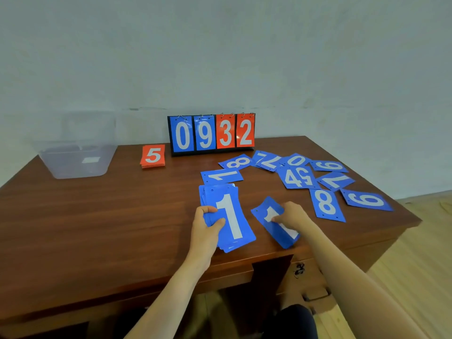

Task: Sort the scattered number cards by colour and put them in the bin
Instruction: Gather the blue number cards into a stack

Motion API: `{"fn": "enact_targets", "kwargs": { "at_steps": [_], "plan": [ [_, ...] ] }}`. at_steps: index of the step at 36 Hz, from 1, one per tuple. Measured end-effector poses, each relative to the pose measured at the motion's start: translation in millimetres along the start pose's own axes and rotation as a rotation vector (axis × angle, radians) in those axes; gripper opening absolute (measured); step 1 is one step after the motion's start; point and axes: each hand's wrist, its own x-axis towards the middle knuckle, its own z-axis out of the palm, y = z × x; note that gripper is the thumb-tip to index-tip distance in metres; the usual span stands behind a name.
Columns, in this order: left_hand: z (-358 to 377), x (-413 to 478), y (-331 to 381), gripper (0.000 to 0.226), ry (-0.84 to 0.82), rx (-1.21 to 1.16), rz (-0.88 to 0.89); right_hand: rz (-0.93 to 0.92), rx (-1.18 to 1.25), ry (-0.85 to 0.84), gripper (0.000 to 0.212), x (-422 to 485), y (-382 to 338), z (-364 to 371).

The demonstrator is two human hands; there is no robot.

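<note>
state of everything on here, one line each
bin, upright, contents unclear
red stack, squared up on table, 5 on top
scoreboard, standing, shows 0932
blue stack, gripped by left hand, 1 on top
lone 1, blue, pinched by right hand
loose blue cards, scattered face up, some overlapping
</note>
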Motion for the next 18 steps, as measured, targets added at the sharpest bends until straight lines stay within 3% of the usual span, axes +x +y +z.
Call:
{"fn": "enact_targets", "kwargs": {
  "at_steps": [3,6,8,12,18],
  "plan": [
    [9.2,0.7,-3.4,0.02,0.0,0.017,-0.013,-0.009,0.292,0.206,0.015,-5.2,13.8,0.2],
    [21.8,3.4,-7.5,0.019,-0.017,0.048,-0.027,0.011,0.764,0.21,0.011,-16.0,16.3,-6.6],
    [30.9,6.2,-9.7,0.019,-0.027,0.077,-0.031,-0.017,0.91,0.197,0.013,-23.1,15.9,-8.6],
    [50.8,12.5,-11.2,0.021,-0.051,0.128,-0.051,-0.121,0.998,0.177,0.026,-33.8,13.9,-6.4],
    [77.5,16.4,-11.1,0.016,-0.082,0.035,-0.052,-0.202,0.844,0.3,0.026,-29.3,6.1,4.9]
  ]
}}
